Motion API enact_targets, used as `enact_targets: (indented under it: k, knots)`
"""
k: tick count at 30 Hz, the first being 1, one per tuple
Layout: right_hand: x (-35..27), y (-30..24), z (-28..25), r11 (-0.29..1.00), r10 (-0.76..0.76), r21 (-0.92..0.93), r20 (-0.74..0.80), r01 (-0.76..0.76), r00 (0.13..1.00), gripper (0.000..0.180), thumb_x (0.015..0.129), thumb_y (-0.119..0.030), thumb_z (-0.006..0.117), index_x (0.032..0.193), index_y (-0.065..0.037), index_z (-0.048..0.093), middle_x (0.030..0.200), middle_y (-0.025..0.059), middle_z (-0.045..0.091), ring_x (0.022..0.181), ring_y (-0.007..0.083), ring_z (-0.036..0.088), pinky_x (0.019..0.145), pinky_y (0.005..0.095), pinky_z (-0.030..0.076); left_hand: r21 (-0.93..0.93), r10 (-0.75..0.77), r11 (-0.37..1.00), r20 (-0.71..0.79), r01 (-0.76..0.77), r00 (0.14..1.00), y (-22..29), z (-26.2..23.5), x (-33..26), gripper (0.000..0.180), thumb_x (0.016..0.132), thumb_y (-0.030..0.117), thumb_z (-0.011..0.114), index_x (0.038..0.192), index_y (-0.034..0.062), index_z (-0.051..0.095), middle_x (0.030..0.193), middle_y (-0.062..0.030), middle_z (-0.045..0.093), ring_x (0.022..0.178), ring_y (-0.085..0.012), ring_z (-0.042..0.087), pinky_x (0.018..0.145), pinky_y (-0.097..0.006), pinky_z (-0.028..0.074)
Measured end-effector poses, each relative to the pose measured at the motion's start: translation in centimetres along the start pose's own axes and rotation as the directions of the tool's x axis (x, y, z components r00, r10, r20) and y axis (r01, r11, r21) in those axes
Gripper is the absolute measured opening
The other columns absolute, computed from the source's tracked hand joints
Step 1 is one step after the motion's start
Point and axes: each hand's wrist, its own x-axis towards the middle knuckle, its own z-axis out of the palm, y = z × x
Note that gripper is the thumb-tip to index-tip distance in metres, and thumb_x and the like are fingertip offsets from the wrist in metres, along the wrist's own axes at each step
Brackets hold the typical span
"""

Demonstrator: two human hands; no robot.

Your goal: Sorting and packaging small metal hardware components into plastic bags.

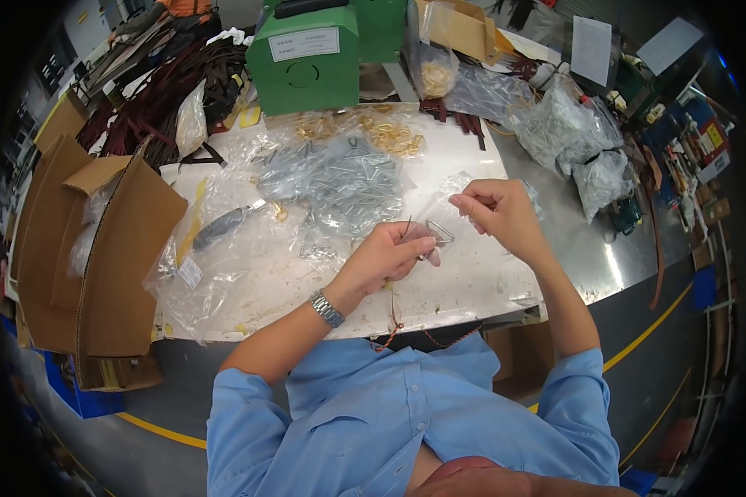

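Note:
My left hand [389, 255] pinches a small triangular metal ring [440, 232] and a thin dark cord [394, 308] that hangs down over the table's front edge. My right hand [496, 211] is closed just right of the ring, its fingertips pinched near the ring's upper end; what it grips is too small to see. A steel watch is on my left wrist. Both hands hover over the white worktable [265, 290], a little in front of a heap of silver metal rings [340, 178] lying on clear plastic bags.
Gold rings [394, 137] lie behind the silver heap. A green metal box [305, 58] stands at the back. Open cardboard boxes [99, 257] sit at the left, dark straps [170, 95] at the back left, clear bags of parts [568, 132] at the right.

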Motion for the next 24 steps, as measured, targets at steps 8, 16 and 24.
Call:
enact_targets:
  k: [8,16,24]
  knots:
    - [-1.8,4.0,7.3,0.756,0.097,0.650,0.000,-0.073,0.995,0.036,0.108,-0.025,0.062,0.128,0.003,0.072,0.112,0.0101,0.077,0.098,0.0144,0.071,0.091,0.0314,0.057,0.168,0.106,0.982,-0.073,-0.092,0.992,0.1,0.2,0.1,0.018,0.103,0.016,0.070,0.113,0.0021,0.072,0.089,-0.0015,0.076,0.051,0.0013,0.037,0.045,-0.019,0.026]
    - [-1.9,3.7,6.8,0.406,0.278,0.914,-0.104,-0.018,0.955,0.045,0.112,-0.037,0.054,0.124,0.004,0.069,0.116,0.0167,0.077,0.106,0.0239,0.076,0.098,0.0364,0.058,0.304,0.064,0.952,-0.135,-0.020,0.989,1.1,0.0,-0.2,0.017,0.100,0.017,0.074,0.108,0.0020,0.074,0.095,-0.0035,0.077,0.052,0.0010,0.038,0.045,-0.019,0.025]
    - [-2.7,4.5,8.0,0.367,0.319,0.930,-0.126,0.000,0.939,0.047,0.113,-0.038,0.053,0.124,0.004,0.068,0.118,0.0173,0.077,0.109,0.0248,0.076,0.096,0.0369,0.060,0.169,0.168,0.976,-0.176,-0.138,0.970,1.1,0.1,0.0,0.021,0.102,0.015,0.072,0.113,-0.0019,0.074,0.098,-0.0063,0.077,0.051,0.0005,0.040,0.045,-0.019,0.027]
